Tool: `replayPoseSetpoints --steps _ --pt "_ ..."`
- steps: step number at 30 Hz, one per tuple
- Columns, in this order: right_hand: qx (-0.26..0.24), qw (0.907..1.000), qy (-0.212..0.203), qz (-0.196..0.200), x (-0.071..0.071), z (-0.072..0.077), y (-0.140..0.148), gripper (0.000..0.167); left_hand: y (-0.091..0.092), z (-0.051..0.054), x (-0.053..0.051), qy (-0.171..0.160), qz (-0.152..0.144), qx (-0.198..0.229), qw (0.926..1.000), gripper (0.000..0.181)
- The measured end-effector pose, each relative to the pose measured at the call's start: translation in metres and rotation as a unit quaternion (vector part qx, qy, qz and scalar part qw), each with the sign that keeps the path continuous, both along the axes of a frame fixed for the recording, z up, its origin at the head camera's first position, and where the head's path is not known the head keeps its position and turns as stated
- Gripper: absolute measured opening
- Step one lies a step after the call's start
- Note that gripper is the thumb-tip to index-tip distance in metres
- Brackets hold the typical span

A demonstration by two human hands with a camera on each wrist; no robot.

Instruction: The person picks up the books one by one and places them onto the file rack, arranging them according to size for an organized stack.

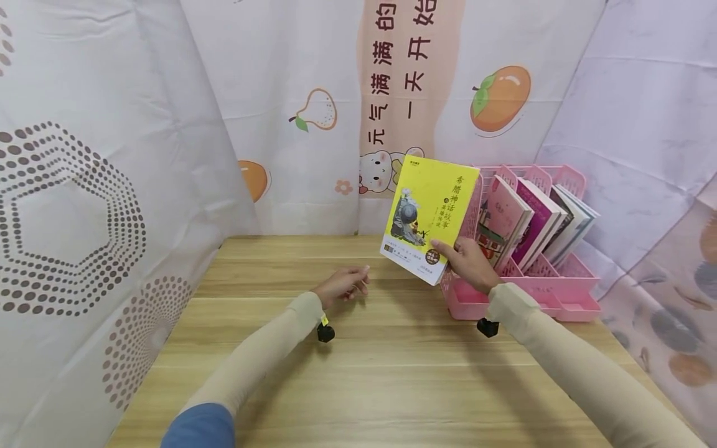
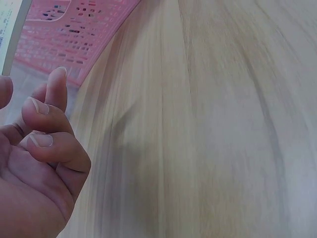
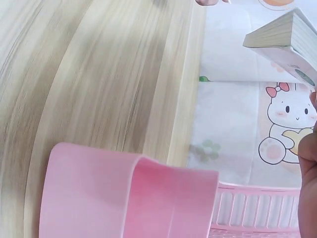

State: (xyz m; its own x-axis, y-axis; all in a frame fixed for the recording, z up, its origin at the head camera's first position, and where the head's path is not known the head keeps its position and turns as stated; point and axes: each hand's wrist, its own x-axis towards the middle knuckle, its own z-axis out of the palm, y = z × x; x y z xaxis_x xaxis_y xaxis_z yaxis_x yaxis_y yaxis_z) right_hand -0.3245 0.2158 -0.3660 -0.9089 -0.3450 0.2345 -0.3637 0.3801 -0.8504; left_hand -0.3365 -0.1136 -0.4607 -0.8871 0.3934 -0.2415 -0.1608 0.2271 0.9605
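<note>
In the head view my right hand (image 1: 470, 261) grips the lower right corner of a yellow book (image 1: 428, 211), thumb across its cover. The book is held up, tilted, just left of the pink book rack (image 1: 521, 295). The right wrist view shows the page edges of the book (image 3: 275, 34), with part of the hand (image 3: 308, 173) at the right edge. My left hand (image 1: 343, 284) hovers over the table, left of the book, holding nothing. Its fingers are loosely curled in the left wrist view, where the hand (image 2: 44, 163) is near the left edge.
Several books stand in the rack's slots, among them a pink book (image 1: 504, 214) and a purple book (image 1: 538, 221). The rack sits at the right rear of the wooden table (image 1: 358, 386). Printed curtains (image 1: 291, 62) hang behind and at both sides.
</note>
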Motion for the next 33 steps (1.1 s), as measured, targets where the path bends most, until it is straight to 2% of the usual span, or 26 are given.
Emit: replayPoseSetpoints --steps 6,13,18,27,33 --pt "-0.037 0.9991 0.000 -0.022 0.003 -0.001 0.006 0.053 0.006 -0.003 0.002 0.002 -0.014 0.002 0.9999 0.064" --pt "-0.028 0.9975 0.024 -0.059 0.005 0.002 0.016 0.049 0.010 -0.006 0.006 0.008 -0.022 -0.003 0.9997 0.063" --pt "-0.031 0.9944 0.044 -0.091 0.005 0.010 0.024 0.046 0.014 -0.002 0.003 0.015 -0.035 0.004 0.9993 0.065" --pt "-0.012 0.9894 0.079 -0.121 0.030 0.036 0.031 0.044 0.027 0.002 -0.001 0.013 -0.034 0.010 0.9993 0.063" --pt "-0.005 0.9839 0.076 -0.161 0.020 0.024 0.053 0.049 0.040 -0.003 -0.004 0.019 -0.055 0.010 0.9983 0.060"
